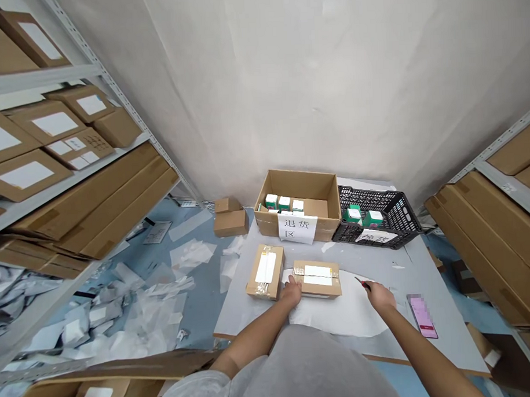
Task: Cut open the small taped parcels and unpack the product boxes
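Note:
A small taped cardboard box [322,288] with a white label lies on white sheet material on the table. My left hand [292,291] grips this box at its left end, with the fingertips partly hidden. My right hand [381,297] is closed around a utility knife [364,284] with a dark and red handle. The blade points left towards the box, apart from it. Left of my left hand lies a second taped cardboard box [253,284], also labelled. A phone [422,316] with a pink screen rests right of my right hand.
Behind stand an open carton [331,224] and a black plastic crate [408,219], both holding small green-and-white boxes. Shelves [128,146] with cartons flank the table [234,318]. Waste paper [151,318] covers the floor at left, near two small cartons [231,224].

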The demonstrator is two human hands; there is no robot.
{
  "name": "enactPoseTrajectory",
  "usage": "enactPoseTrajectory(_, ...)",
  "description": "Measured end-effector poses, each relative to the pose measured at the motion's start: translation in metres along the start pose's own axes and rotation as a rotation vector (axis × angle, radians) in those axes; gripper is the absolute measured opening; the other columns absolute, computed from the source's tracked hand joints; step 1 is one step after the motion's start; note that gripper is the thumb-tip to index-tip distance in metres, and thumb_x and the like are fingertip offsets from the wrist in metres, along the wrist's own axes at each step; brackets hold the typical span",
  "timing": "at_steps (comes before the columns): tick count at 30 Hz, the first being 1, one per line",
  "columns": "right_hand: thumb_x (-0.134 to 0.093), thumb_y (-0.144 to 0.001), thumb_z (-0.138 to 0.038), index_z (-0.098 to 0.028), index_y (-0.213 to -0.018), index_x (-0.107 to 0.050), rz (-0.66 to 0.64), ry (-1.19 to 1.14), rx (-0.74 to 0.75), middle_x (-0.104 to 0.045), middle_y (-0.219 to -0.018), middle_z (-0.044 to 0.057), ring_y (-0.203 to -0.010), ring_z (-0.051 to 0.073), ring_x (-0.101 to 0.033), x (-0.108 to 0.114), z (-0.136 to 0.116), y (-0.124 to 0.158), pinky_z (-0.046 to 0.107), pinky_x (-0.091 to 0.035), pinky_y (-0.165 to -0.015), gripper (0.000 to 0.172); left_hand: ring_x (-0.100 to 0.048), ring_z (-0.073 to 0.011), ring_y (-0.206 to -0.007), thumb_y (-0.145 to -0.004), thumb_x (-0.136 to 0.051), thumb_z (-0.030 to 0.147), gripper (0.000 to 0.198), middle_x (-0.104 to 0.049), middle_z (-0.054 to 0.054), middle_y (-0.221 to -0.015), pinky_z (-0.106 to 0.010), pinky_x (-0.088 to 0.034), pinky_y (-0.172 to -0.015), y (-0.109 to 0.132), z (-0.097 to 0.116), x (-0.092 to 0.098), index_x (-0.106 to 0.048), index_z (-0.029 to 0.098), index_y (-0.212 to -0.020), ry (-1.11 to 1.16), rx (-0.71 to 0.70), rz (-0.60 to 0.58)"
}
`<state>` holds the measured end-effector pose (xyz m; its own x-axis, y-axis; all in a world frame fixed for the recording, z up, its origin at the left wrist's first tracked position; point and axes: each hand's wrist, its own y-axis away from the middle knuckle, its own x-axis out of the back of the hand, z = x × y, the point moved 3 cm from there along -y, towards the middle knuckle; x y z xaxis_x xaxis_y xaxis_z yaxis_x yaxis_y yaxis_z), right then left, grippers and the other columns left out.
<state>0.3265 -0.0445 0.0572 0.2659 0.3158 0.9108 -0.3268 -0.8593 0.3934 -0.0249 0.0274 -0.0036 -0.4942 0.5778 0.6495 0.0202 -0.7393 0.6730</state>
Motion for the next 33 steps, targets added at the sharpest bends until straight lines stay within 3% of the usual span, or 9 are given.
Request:
enactPoseTrajectory(3,-0.051,-0.101,-0.043,-0.027,-0.125,-0.072,0.038,-0.279,-0.118,-0.080,-0.108,0.010,-0.093,0.027,-0.076,-0.012,0.003,0.001,0.032,-0.052,-0.076,0.035,-0.059,-0.0382,-0.139,-0.106,-0.031,0.047,0.064,-0.051,-0.025,-0.159,-0.049,-0.045,-0.113,0.002,0.002,-0.001,-0.034,0.014,-0.161,-0.013,0.015,0.049)
enactPoseTrajectory(6,-0.060,-0.094,-0.055,-0.024,-0.120,-0.066,-0.016,-0.593,-0.122,-0.078,-0.096,0.004,-0.068,0.021,-0.071,-0.033,-0.029,-0.003,0.028,-0.051,-0.062,0.041,-0.038,-0.0408,-0.156,-0.101,-0.042,0.036,0.074,-0.034,-0.026,-0.171,-0.052,-0.030,-0.127,0.007,0.012,0.005,-0.025,0.011,-0.168,-0.067,-0.056,0.240)
enactPoseTrajectory(9,-0.070,-0.086,-0.053,-0.023,-0.115,-0.065,-0.026,-0.682,-0.126,-0.078,-0.094,0.003,-0.067,0.019,-0.070,-0.051,-0.065,-0.010,0.026,-0.051,-0.058,0.042,-0.011,-0.0363,-0.167,-0.096,-0.048,0.025,0.081,-0.021,-0.018,-0.179,-0.051,-0.009,-0.135,0.012,0.035,0.013,-0.021,0.013,-0.171,-0.162,-0.343,0.368)
enactPoseTrajectory(11,-0.073,-0.083,-0.053,-0.022,-0.114,-0.067,-0.002,-0.678,-0.147,-0.078,-0.092,0.004,-0.072,0.020,-0.072,-0.059,-0.078,-0.015,0.025,-0.051,-0.058,0.044,-0.005,-0.0322,-0.168,-0.096,-0.049,0.026,0.081,-0.018,-0.011,-0.181,-0.050,-0.005,-0.136,0.010,0.054,0.013,-0.022,0.018,-0.172,-0.227,-0.561,0.323)
enactPoseTrajectory(16,-0.086,-0.073,-0.048,-0.019,-0.116,-0.067,-0.021,-0.858,-0.236,-0.077,-0.091,0.004,-0.068,0.018,-0.069,-0.078,-0.075,-0.024,0.023,-0.050,-0.052,0.056,-0.021,-0.0330,-0.165,-0.100,-0.056,0.046,0.077,-0.029,-0.010,-0.178,-0.054,-0.018,-0.133,-0.013,0.089,0.000,-0.029,0.025,-0.170,-0.434,-0.848,0.194)
enactPoseTrajectory(22,-0.090,-0.068,-0.049,-0.020,-0.115,-0.067,-0.033,-0.941,-0.285,-0.076,-0.097,0.005,-0.070,0.018,-0.069,-0.095,-0.068,-0.028,0.023,-0.049,-0.050,0.061,-0.054,-0.0345,-0.139,-0.104,-0.058,0.053,0.073,-0.056,-0.017,-0.158,-0.052,-0.037,-0.121,-0.033,0.106,-0.026,-0.037,0.023,-0.167,-0.641,-0.975,0.295)
enactPoseTrajectory(28,-0.087,-0.070,-0.046,-0.022,-0.116,-0.068,-0.010,-0.894,-0.257,-0.077,-0.101,0.004,-0.082,0.019,-0.071,-0.101,-0.069,-0.031,0.023,-0.052,-0.061,0.055,-0.054,-0.0403,-0.143,-0.108,-0.050,0.041,0.062,-0.055,-0.026,-0.156,-0.059,-0.039,-0.118,-0.048,0.108,-0.036,-0.042,0.014,-0.164,-0.771,-1.030,0.329)
enactPoseTrajectory(33,-0.085,-0.072,-0.045,-0.023,-0.116,-0.068,-0.008,-0.934,-0.252,-0.077,-0.100,0.003,-0.082,0.020,-0.072,-0.102,-0.071,-0.028,0.023,-0.052,-0.061,0.053,-0.054,-0.0403,-0.144,-0.108,-0.049,0.043,0.065,-0.056,-0.029,-0.153,-0.058,-0.040,-0.118,-0.054,0.112,-0.042,-0.043,0.007,-0.162,-0.806,-1.108,0.312)
